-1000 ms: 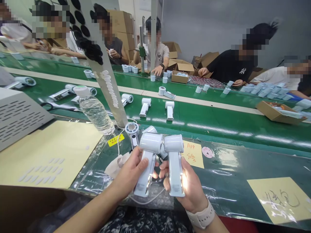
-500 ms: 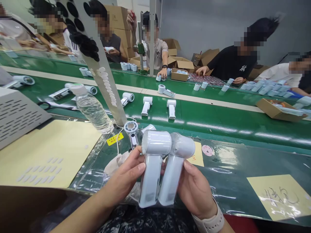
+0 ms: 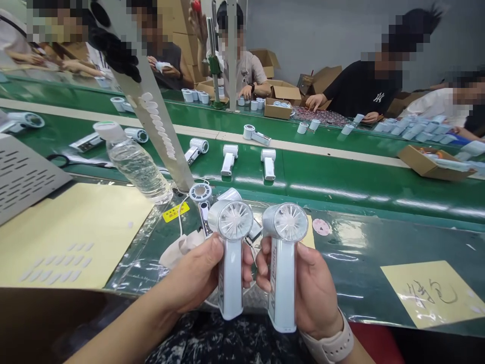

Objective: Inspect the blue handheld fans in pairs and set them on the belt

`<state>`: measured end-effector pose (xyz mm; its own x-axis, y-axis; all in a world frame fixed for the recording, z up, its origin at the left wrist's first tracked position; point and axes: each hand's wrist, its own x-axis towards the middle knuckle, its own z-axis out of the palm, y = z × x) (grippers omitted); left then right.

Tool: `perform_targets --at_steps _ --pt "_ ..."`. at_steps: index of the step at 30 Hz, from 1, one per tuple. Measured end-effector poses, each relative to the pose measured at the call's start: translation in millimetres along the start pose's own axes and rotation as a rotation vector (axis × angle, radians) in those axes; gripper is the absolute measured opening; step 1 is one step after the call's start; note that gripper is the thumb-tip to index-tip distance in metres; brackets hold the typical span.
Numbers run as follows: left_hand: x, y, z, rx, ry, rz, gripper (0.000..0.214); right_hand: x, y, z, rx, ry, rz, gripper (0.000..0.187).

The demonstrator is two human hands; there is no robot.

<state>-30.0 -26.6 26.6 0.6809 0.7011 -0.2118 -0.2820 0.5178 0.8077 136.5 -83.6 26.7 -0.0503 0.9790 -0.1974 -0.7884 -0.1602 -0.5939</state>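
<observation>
My left hand (image 3: pixel 206 263) is wrapped round the handle of a pale blue handheld fan (image 3: pixel 231 268), its round clear-fronted head facing me. In my right hand (image 3: pixel 310 283) is a matching handheld fan (image 3: pixel 284 283), held upright beside the first with a small gap between them. Dark lettering runs along the inner side of its handle. Just behind my left hand, another fan (image 3: pixel 200 193) with a ringed head lies on the bench by a white cable, and part of one more fan (image 3: pixel 230 194) shows beyond the held ones.
A water bottle (image 3: pixel 132 164) leans near a slanted metal post (image 3: pixel 151 116). Several fans lie on the green conveyor belt (image 3: pixel 326 177). Yellow sheets (image 3: pixel 435 308) lie right and left. Across the belt, people work among cardboard boxes (image 3: pixel 278 109) and pale cups.
Both fans have turned from their plain sides to show their clear round fronts, and have moved apart. Across the belt, a person's lowered hand has drawn back from the cups.
</observation>
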Motion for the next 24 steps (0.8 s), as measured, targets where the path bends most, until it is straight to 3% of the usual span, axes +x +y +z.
perform_targets --at_steps 6,14,24 --pt "-3.1 -1.3 -9.1 -0.034 0.073 0.020 0.030 -0.6 -5.6 -10.1 -0.060 0.023 -0.147 0.021" --pt "-4.1 -2.0 -10.5 0.023 0.084 0.054 0.040 -0.9 -6.9 -15.4 -0.019 0.137 -0.185 0.026" --pt "-3.0 -2.6 -9.5 0.063 0.042 0.083 0.058 0.3 -5.1 -10.7 -0.042 0.097 -0.125 0.030"
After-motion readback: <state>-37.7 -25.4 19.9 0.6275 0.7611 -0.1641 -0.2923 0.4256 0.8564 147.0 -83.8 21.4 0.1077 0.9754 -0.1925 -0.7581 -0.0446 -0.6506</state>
